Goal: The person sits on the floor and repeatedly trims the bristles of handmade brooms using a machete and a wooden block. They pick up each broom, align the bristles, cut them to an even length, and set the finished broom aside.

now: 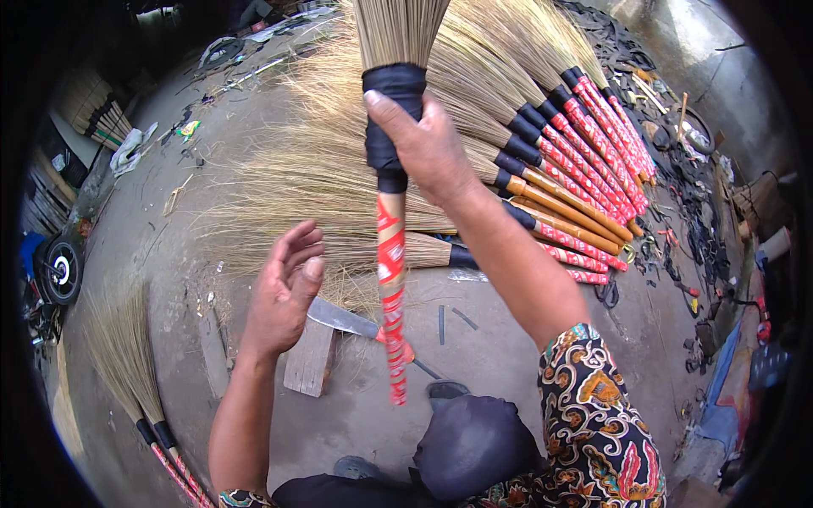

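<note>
My right hand (428,151) grips a grass broom (395,118) around the black wrapping at its neck. The broom stands upright before me, bristles up and out of the top of the view, its red-and-tan patterned handle hanging down. To the left of the handle, my left hand (288,288) is raised with fingers apart and holds nothing. Below it lies a curved knife blade (343,318) with an orange-red handle, partly hidden behind the broom handle. The blade's left end rests by a small wooden block (310,362) on the floor.
Several finished-looking grass brooms (584,135) lie fanned out beyond my hands, handles to the right. Two more brooms (148,398) lie at the left. Dark rubber scraps (707,220) litter the right side. A motorcycle wheel (62,269) shows at the far left.
</note>
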`<state>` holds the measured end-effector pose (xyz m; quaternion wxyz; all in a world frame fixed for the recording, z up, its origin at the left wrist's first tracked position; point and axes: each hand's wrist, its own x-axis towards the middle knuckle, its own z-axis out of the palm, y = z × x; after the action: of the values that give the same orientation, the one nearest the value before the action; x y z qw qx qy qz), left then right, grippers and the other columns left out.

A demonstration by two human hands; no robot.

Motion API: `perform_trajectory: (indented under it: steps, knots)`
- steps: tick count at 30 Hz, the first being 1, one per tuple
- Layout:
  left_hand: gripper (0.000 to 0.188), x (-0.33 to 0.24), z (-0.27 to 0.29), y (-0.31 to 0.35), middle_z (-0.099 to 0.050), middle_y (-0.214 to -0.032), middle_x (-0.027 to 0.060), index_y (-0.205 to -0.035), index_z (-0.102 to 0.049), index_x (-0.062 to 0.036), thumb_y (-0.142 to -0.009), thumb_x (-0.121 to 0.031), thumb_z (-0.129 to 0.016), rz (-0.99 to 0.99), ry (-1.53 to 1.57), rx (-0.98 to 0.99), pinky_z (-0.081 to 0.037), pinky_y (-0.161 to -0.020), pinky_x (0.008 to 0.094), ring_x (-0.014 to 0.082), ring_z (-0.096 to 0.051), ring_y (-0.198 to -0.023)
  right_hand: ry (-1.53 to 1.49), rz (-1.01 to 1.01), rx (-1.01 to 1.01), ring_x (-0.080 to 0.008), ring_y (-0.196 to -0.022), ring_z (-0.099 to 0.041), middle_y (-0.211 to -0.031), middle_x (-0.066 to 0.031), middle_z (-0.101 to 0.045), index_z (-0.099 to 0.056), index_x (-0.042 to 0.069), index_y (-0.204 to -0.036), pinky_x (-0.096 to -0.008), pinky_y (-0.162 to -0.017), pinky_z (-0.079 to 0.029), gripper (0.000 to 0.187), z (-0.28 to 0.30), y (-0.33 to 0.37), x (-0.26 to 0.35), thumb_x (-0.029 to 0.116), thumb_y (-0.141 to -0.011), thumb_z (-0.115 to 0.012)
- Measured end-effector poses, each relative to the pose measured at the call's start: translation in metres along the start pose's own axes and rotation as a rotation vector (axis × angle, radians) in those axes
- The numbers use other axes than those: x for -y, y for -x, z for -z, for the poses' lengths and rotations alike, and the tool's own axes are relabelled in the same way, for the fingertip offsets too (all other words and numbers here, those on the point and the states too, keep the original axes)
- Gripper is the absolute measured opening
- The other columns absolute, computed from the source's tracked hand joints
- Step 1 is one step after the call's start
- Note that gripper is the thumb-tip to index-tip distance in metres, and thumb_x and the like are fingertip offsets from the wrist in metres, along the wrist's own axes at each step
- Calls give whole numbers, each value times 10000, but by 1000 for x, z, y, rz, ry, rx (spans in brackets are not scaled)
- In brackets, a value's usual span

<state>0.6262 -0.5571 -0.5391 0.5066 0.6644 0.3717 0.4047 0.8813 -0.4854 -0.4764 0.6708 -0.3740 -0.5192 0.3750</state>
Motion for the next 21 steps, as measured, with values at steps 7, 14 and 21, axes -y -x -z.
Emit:
perform_trajectory:
  steps: [7, 14, 21]
  knots:
    - [591, 29, 8, 53, -722, -1123, 127, -1432, -490, 77, -1004, -247, -737, 237, -261, -222, -512, -951, 327, 161, -672, -1027, -658, -69, -26, -193, -1080, -679, -1209, -91, -682, -545, 6, -1385, -379, -947, -576, 735, -41, 30, -61, 563, -949, -747]
    - [1248, 39, 37, 59, -368, -1574, 341, -1614, -215, 47, -814, -740, -763, 405, -233, -112, -479, -1122, 520, 432, -469, -1438, -858, -446, -131, -196, -1090, -701, -1244, -91, -677, -499, 32, -1423, -395, -920, -626, 671, -65, 89, -131, 448, -967, -764]
    - [1031, 12, 45, -49, -636, -1323, 203, -1487, -438, 46, -784, -545, -905, 279, -90, -63, -528, -1039, 414, 287, -625, -1227, -698, -524, 170, -195, -1151, -651, -1276, -111, -629, -438, -3, -1442, -362, -1001, -558, 750, -116, 171, -135, 345, -919, -847]
